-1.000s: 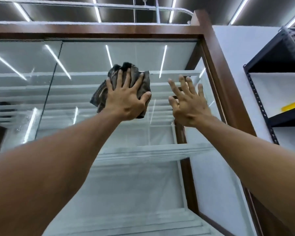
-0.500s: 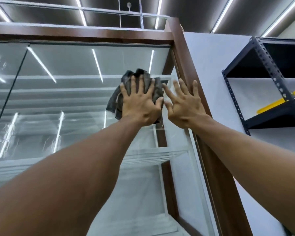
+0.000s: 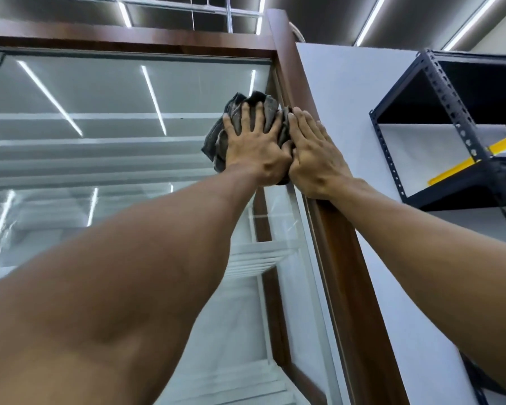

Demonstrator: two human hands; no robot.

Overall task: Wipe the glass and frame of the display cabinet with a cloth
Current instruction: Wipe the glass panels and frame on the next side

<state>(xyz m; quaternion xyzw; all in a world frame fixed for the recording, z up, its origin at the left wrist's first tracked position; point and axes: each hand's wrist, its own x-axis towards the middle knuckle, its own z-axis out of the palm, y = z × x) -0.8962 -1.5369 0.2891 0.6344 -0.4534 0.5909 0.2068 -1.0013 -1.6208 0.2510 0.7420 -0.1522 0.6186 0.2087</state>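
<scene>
The dark grey cloth (image 3: 215, 141) is lying bunched against the glass (image 3: 114, 141) high up in the cabinet's right-hand corner, its edge touching the brown frame post (image 3: 342, 258) just below the top rail (image 3: 129, 42). The left hand (image 3: 254, 150) is pressing it flat to the pane. The grip here is wide open, with the fingers spread and straight over the wad and nothing curled round it. The right hand (image 3: 316, 159) is resting just beside it on the post, fingers likewise straight and holding nothing, its thumb side touching the left hand and the cloth. Both arms are reaching up at full stretch. Beyond the post, a white wall (image 3: 348, 112) and a dark metal rack (image 3: 450, 112) are standing well apart from the work.

Only palm pressure seems to be holding the cloth up, so easing off while crossing from glass to frame could let it slide and drop. The thick bunching is likely leaving the very corner unwiped, and the bare right hand may be smearing the post.
</scene>
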